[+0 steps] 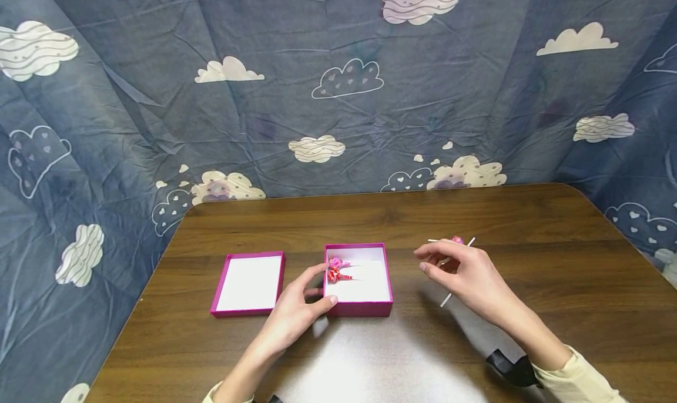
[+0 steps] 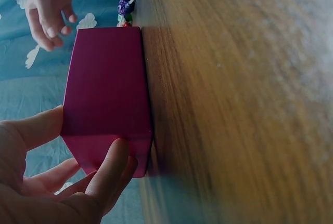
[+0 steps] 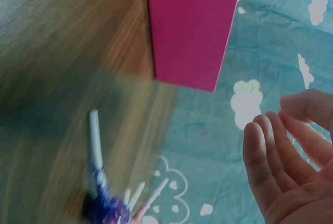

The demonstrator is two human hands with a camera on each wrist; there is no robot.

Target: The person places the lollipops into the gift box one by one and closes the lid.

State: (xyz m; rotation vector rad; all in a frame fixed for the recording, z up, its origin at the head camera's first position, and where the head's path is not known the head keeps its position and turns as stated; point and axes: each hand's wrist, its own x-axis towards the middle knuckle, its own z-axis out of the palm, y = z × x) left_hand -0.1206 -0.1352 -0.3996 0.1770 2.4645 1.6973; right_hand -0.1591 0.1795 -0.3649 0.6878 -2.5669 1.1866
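An open magenta box with a white inside stands mid-table. Inside it, along its left wall, lie a pink-wrapped lollipop and a red-wrapped lollipop. My left hand grips the box's front left corner, the thumb at the front rim and fingers against the left wall. Right of the box, my right hand hovers with loosely bent fingers and nothing in them. Beneath it are several lollipops, partly hidden: a pink one, a white stick, and a purple-wrapped lollipop in the right wrist view.
A shallow magenta lid lies left of the box, white inside facing up. All of this is on a brown wooden table. Behind it hangs a blue cloth with cloud prints.
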